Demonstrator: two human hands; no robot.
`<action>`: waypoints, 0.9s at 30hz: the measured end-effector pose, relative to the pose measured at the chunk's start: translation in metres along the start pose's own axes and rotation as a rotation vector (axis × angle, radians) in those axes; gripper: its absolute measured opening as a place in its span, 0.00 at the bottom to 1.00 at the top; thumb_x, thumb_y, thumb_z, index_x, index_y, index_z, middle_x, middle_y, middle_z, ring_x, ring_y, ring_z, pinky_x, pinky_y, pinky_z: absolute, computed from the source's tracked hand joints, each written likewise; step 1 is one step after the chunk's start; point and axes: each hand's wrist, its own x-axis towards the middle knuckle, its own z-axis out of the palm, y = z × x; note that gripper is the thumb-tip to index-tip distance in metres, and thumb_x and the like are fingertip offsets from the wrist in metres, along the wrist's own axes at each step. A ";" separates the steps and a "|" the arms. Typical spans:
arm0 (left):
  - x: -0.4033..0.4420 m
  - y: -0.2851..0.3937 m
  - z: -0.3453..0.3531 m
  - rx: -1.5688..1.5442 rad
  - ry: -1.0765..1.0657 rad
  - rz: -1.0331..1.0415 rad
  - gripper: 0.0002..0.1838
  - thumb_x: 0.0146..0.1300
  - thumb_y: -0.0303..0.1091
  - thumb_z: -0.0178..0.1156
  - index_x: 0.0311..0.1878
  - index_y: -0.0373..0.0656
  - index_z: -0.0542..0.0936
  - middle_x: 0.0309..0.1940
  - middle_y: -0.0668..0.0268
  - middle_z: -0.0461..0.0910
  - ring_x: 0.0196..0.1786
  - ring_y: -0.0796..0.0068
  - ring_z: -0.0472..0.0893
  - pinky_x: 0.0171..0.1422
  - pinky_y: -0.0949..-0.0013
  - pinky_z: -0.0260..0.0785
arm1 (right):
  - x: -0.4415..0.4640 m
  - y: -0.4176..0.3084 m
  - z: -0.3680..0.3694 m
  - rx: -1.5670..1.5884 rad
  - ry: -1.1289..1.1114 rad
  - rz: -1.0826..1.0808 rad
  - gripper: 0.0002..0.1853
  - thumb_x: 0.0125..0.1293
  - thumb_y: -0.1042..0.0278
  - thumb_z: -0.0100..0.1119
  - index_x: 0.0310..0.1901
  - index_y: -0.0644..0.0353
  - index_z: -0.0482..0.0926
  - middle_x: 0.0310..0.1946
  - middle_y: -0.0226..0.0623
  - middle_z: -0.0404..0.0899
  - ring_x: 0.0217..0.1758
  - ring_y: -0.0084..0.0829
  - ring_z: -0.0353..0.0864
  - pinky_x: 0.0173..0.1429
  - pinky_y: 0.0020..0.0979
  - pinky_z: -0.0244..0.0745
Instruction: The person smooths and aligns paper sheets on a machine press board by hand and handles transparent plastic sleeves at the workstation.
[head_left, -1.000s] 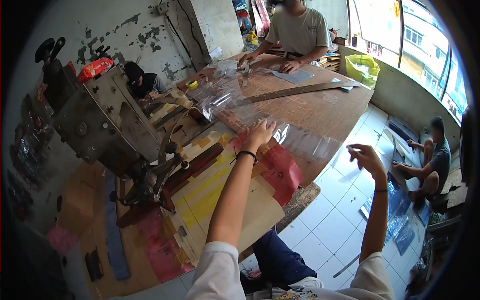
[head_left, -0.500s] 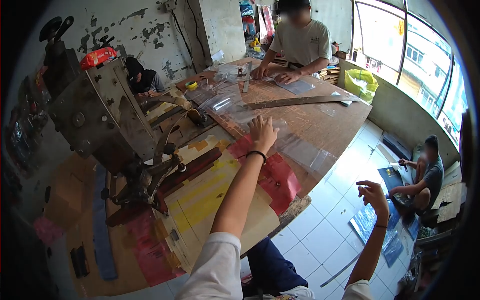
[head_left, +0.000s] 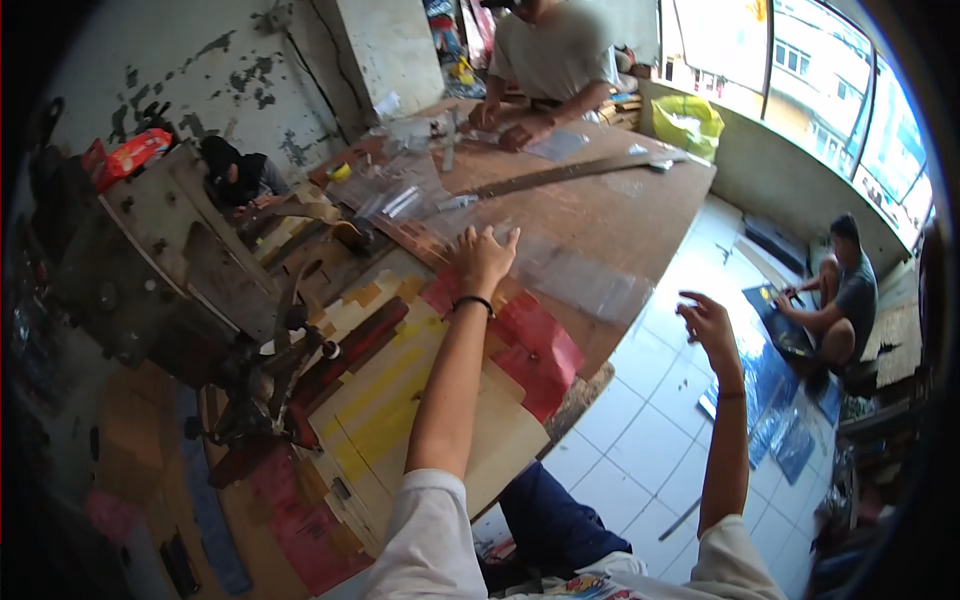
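Note:
My left hand [head_left: 485, 262] reaches over the table with its fingers spread, at the near ends of clear plastic sheets [head_left: 590, 285]. I cannot tell whether its fingertips touch them. Just below it is a red sheet [head_left: 540, 355], beside a cream board with yellow tape [head_left: 385, 425]. My right hand [head_left: 708, 325] is raised in the air past the table's right edge, fingers loosely bent and apart, with nothing visible in it.
A heavy metal press [head_left: 190, 240] stands at the left. A long metal ruler [head_left: 570, 178] lies across the wooden table [head_left: 620, 225]. One person [head_left: 555, 60] works at its far side. Another [head_left: 845, 300] sits on the floor near blue sheets [head_left: 765, 400]; a third [head_left: 235, 175] is behind the press.
The view has shifted, so the table and press appear further left and higher. Both my hands stay extended with little change of pose. The seated person's hands have come together.

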 end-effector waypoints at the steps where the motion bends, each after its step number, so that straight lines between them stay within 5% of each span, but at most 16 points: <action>1: 0.005 -0.006 0.014 0.013 0.066 0.032 0.39 0.66 0.71 0.49 0.65 0.48 0.79 0.68 0.49 0.71 0.75 0.49 0.65 0.79 0.40 0.50 | 0.007 -0.001 0.005 0.034 -0.007 -0.004 0.22 0.70 0.61 0.67 0.62 0.60 0.80 0.37 0.31 0.85 0.31 0.15 0.73 0.32 0.22 0.75; 3: 0.020 -0.022 0.049 0.035 0.206 0.097 0.42 0.65 0.74 0.46 0.67 0.48 0.77 0.70 0.49 0.70 0.75 0.49 0.65 0.79 0.40 0.50 | 0.024 0.001 0.015 0.033 -0.024 -0.001 0.21 0.70 0.59 0.67 0.60 0.60 0.80 0.37 0.30 0.85 0.31 0.16 0.74 0.32 0.22 0.74; 8: 0.028 -0.032 0.036 -0.122 0.204 0.110 0.32 0.65 0.59 0.61 0.67 0.52 0.75 0.69 0.52 0.70 0.71 0.54 0.69 0.71 0.41 0.60 | 0.040 0.000 0.037 0.006 -0.041 -0.025 0.21 0.70 0.59 0.67 0.59 0.61 0.80 0.34 0.28 0.82 0.30 0.16 0.74 0.30 0.22 0.74; 12: 0.015 -0.019 0.018 -0.102 0.140 0.044 0.32 0.67 0.60 0.55 0.64 0.46 0.77 0.65 0.50 0.74 0.69 0.53 0.71 0.72 0.40 0.58 | 0.041 0.003 0.046 -0.116 0.082 -0.103 0.20 0.68 0.60 0.69 0.57 0.60 0.81 0.33 0.26 0.81 0.27 0.16 0.75 0.31 0.22 0.74; 16: 0.021 -0.028 0.057 0.011 0.436 0.106 0.29 0.65 0.60 0.57 0.58 0.46 0.82 0.65 0.53 0.75 0.69 0.54 0.72 0.74 0.42 0.56 | 0.049 0.015 0.054 -0.438 0.232 -0.383 0.21 0.62 0.61 0.74 0.55 0.58 0.82 0.48 0.40 0.81 0.49 0.34 0.80 0.51 0.34 0.78; 19: 0.021 -0.027 0.044 0.024 0.384 0.126 0.26 0.65 0.56 0.59 0.58 0.48 0.82 0.61 0.54 0.76 0.66 0.55 0.72 0.73 0.43 0.56 | 0.054 -0.016 0.060 -0.591 0.322 -0.516 0.17 0.64 0.64 0.72 0.53 0.57 0.83 0.53 0.43 0.81 0.56 0.44 0.79 0.60 0.40 0.75; 24: 0.015 -0.017 0.036 -0.132 0.280 0.165 0.21 0.63 0.50 0.62 0.51 0.46 0.85 0.54 0.57 0.79 0.62 0.55 0.74 0.68 0.47 0.63 | 0.114 -0.120 0.153 -0.344 -0.043 -0.671 0.12 0.71 0.65 0.62 0.51 0.61 0.83 0.50 0.45 0.82 0.57 0.44 0.81 0.62 0.40 0.74; 27: 0.012 -0.015 0.030 -0.110 0.285 0.166 0.21 0.64 0.51 0.62 0.52 0.48 0.85 0.54 0.61 0.79 0.62 0.56 0.74 0.69 0.48 0.62 | 0.191 -0.153 0.242 -0.507 -0.361 -0.905 0.16 0.73 0.59 0.59 0.54 0.61 0.81 0.55 0.47 0.81 0.59 0.51 0.79 0.63 0.45 0.73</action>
